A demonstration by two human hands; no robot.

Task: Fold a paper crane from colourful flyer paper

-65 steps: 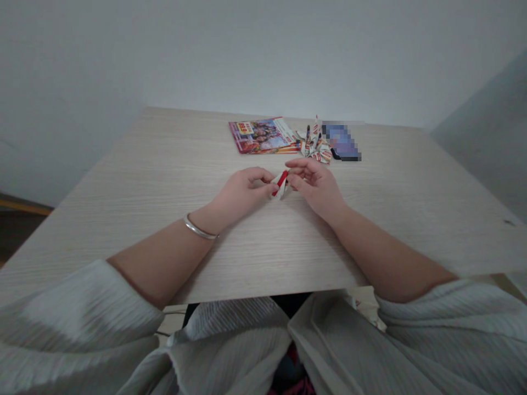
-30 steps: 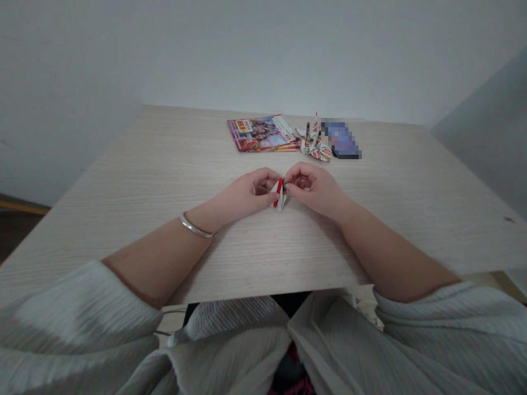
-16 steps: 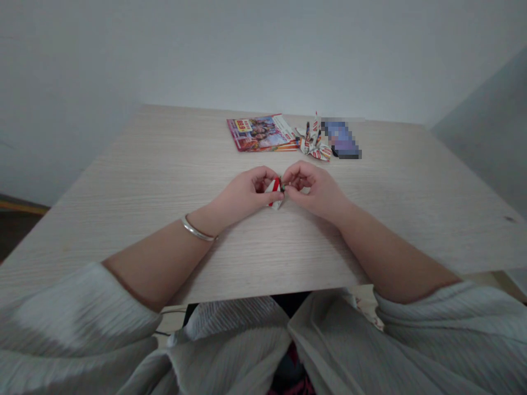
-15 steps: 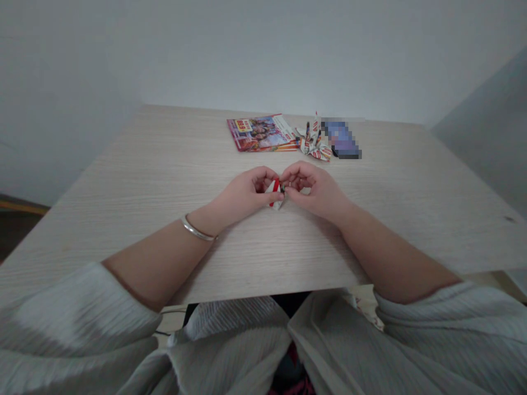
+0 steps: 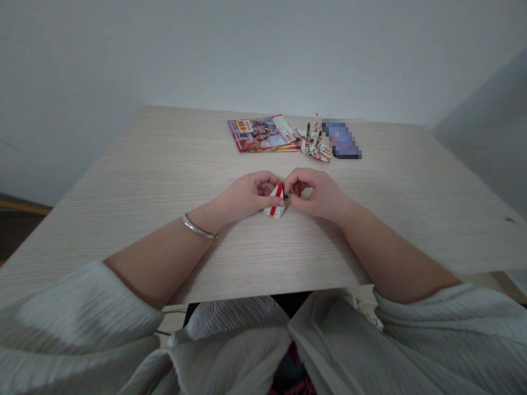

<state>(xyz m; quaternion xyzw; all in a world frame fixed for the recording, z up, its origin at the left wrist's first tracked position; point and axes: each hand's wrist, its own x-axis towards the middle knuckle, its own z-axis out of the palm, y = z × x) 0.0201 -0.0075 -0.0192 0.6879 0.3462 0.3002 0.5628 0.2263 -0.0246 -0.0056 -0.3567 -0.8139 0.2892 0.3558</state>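
Above the middle of the table, a small piece of folded paper [image 5: 275,212], white with a red stripe, is held between my two hands. My left hand [image 5: 255,191] pinches it, thumb across the front and fingers behind. At the paper's right edge, the thumb and fingertips of my right hand [image 5: 315,191] are closed on a small dark, coloured part of it. My fingers cover some of the folds. Behind the hands lies a folded paper figure [image 5: 315,147] with pointed tips, in white, red and dark print.
Several printed leaflets [image 5: 263,133] lie stacked at the back of the light wooden table [image 5: 164,164], left of the paper figure. A phone-like dark object [image 5: 343,141], blurred by pixels, lies to its right. A pale wall [image 5: 263,55] rises behind the table.
The folded paper has turned and dropped slightly, and more of its white face and red stripe shows. My right hand has come a little lower, its fingers curled closer to the paper.
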